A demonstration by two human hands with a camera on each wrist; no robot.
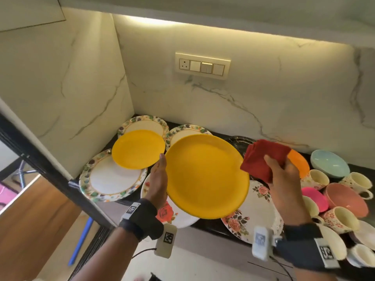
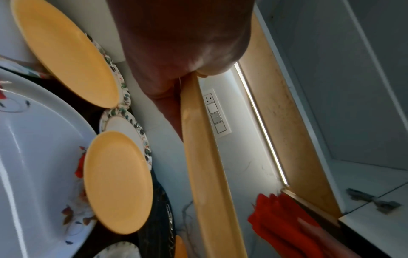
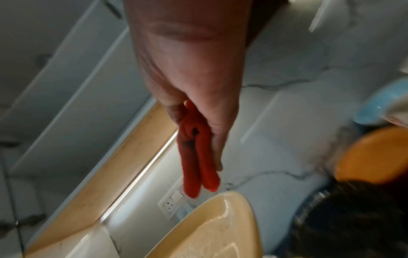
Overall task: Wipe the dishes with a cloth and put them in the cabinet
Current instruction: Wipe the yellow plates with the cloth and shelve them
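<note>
My left hand (image 1: 157, 179) grips the left rim of a large yellow plate (image 1: 207, 177), held tilted above the counter; the left wrist view shows that plate edge-on (image 2: 207, 165) under the thumb. My right hand (image 1: 284, 179) pinches a folded red cloth (image 1: 263, 159) just off the plate's right rim, apart from it. From the right wrist, the cloth (image 3: 196, 157) hangs between thumb and fingers above the plate's rim (image 3: 220, 227). A smaller yellow plate (image 1: 138, 152) lies on floral plates at the back left.
The dark counter (image 1: 213, 226) is crowded: leaf-rimmed plates (image 1: 111, 177), rose-patterned plates (image 1: 255, 211), an orange plate (image 1: 298, 162), a pale blue bowl (image 1: 329, 164), a pink bowl (image 1: 345, 200) and several cups (image 1: 341, 219) at right. A switch panel (image 1: 203, 65) is on the marble wall.
</note>
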